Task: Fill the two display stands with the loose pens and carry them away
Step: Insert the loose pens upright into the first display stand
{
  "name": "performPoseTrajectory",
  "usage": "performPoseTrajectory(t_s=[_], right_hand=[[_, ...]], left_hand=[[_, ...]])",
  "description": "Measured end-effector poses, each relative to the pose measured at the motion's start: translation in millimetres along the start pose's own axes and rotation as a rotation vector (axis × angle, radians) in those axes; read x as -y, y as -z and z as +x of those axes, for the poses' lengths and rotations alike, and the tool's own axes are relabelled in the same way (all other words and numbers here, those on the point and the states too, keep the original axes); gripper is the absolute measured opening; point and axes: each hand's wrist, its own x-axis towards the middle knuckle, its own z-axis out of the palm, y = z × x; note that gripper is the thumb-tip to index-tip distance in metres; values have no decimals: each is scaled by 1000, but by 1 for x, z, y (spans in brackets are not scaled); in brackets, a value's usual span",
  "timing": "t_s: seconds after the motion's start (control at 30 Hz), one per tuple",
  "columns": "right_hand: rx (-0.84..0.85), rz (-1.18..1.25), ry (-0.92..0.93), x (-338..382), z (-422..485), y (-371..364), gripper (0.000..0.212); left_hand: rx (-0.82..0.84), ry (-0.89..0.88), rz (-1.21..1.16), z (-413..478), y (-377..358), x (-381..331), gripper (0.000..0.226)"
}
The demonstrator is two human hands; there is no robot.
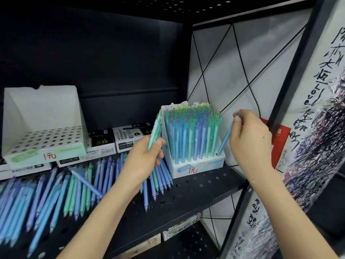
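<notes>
As the right hand (250, 139) pinches it, the blue pen (226, 137) slants tip-down.

Reaches forward with both bare forearms, grips a few green pens (155, 128) upright in the left hand (144, 157), pinches a blue pen (226, 137) by its top end in the right hand (251, 141).

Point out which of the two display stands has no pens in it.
The left stand: its holes are all bare. The right stand is packed with upright pens.
</notes>
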Motion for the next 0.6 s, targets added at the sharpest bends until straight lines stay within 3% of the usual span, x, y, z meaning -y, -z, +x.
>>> performPoseTrajectory(t_s=[0.6], right_hand=[[42,28,-42,0,6,-1,24]], left_hand=[[7,1,-16,2,1,2,19]])
